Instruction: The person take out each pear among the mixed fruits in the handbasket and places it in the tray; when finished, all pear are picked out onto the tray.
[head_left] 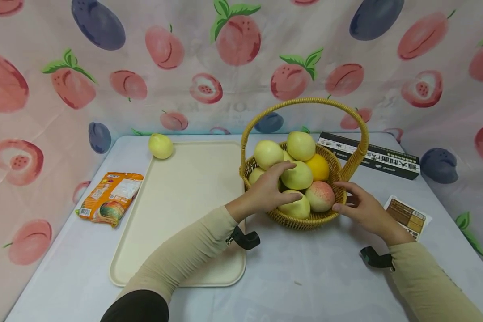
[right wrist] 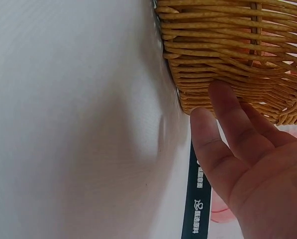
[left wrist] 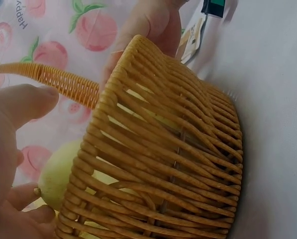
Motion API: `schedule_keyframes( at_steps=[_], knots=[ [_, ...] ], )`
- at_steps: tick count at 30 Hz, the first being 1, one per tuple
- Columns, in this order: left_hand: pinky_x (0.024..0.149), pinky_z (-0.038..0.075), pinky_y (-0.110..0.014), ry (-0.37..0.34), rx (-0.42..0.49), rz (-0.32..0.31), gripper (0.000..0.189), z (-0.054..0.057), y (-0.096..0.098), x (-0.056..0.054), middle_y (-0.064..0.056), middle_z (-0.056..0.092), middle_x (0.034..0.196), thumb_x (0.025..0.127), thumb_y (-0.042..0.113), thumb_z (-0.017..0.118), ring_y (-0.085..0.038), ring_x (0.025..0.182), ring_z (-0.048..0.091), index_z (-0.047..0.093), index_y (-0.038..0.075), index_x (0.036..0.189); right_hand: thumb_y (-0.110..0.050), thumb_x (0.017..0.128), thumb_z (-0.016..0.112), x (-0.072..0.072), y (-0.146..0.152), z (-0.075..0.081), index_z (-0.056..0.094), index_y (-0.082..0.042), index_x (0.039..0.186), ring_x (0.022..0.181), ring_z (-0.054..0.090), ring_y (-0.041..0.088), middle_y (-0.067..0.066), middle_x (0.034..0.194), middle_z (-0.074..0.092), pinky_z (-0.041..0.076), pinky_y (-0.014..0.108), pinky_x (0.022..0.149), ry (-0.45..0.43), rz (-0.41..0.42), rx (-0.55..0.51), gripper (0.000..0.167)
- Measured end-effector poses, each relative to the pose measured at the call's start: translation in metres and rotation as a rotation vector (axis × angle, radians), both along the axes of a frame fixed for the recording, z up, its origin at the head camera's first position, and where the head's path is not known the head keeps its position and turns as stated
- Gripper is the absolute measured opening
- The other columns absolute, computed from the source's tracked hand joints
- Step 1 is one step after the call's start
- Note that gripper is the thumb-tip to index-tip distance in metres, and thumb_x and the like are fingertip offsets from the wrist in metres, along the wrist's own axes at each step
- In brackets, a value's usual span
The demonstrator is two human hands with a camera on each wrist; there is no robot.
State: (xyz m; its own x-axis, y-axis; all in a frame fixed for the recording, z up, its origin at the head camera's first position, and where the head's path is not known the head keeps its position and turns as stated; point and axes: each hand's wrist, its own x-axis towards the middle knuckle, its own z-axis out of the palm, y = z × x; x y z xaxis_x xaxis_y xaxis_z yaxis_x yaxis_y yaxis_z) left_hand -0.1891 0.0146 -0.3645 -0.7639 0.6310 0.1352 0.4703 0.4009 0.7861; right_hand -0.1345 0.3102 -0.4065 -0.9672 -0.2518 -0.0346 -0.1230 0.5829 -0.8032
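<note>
A round wicker basket (head_left: 302, 223) with a tall arched handle holds several yellow-green pears (head_left: 301, 145), an orange (head_left: 319, 167) and a peach (head_left: 321, 196). My left hand (head_left: 267, 190) reaches over the basket's near left rim, thumb and fingers spread around a pear (head_left: 297, 175) in the middle. In the left wrist view its fingers lie against a pear (left wrist: 61, 169) behind the wicker wall. My right hand (head_left: 366, 210) holds the basket at its right rim, thumb and index finger at the edge. In the right wrist view other fingertips (right wrist: 223, 97) press the outer wall low down.
A beige tray (head_left: 185, 188) lies left of the basket, with one pear (head_left: 161, 146) at its far left corner. An orange food packet (head_left: 110, 199) overlaps its left edge. Behind the basket lies a long black box (head_left: 370, 155); a brown-and-white packet (head_left: 408, 215) is beyond my right hand.
</note>
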Motion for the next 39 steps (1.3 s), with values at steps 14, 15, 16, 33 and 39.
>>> schedule_keyframes(
  at_steps=[14,15,16,33,39],
  knots=[
    [0.111,0.035,-0.030,-0.019,0.010,-0.043,0.078,-0.005,0.006,-0.004,-0.009,0.038,0.155,0.091,0.034,0.074,-0.019,0.139,0.038,0.035,0.008,0.154,-0.019,0.099,0.065,0.001,-0.003,0.001,0.034,0.001,0.152,0.119,0.053,0.048,0.030,0.151,0.035,0.046,0.058,0.095,-0.014,-0.003,-0.005,0.064],
    [0.111,0.035,-0.030,-0.023,0.000,-0.051,0.078,-0.005,0.007,-0.005,-0.009,0.038,0.156,0.092,0.033,0.074,-0.019,0.139,0.038,0.034,0.008,0.155,-0.019,0.099,0.065,0.001,-0.003,0.001,0.034,0.001,0.152,0.119,0.053,0.048,0.029,0.151,0.035,0.046,0.058,0.095,-0.014,-0.003,-0.005,0.064],
    [0.110,0.035,-0.029,-0.031,-0.010,-0.058,0.079,-0.004,0.007,-0.007,-0.009,0.037,0.156,0.092,0.032,0.074,-0.019,0.140,0.038,0.034,0.009,0.155,-0.019,0.099,0.065,0.001,-0.003,0.001,0.034,0.001,0.152,0.119,0.053,0.048,0.029,0.151,0.035,0.046,0.059,0.095,-0.012,-0.004,-0.004,0.064],
    [0.113,0.027,-0.023,0.011,-0.008,-0.103,0.066,-0.008,0.020,-0.024,-0.010,0.034,0.159,0.093,0.022,0.074,-0.016,0.145,0.031,0.045,0.006,0.150,-0.020,0.099,0.066,0.001,-0.001,0.001,0.035,0.000,0.152,0.120,0.053,0.046,0.028,0.151,0.035,0.047,0.026,0.088,-0.014,-0.011,0.011,0.064],
    [0.114,0.024,-0.022,0.044,-0.036,-0.096,0.069,-0.008,0.020,-0.026,-0.012,0.033,0.159,0.092,0.013,0.074,-0.018,0.145,0.030,0.041,0.004,0.152,-0.019,0.099,0.066,0.001,-0.002,0.001,0.035,0.000,0.151,0.119,0.053,0.046,0.028,0.151,0.035,0.048,0.043,0.093,-0.002,-0.010,0.013,0.064]
  ],
)
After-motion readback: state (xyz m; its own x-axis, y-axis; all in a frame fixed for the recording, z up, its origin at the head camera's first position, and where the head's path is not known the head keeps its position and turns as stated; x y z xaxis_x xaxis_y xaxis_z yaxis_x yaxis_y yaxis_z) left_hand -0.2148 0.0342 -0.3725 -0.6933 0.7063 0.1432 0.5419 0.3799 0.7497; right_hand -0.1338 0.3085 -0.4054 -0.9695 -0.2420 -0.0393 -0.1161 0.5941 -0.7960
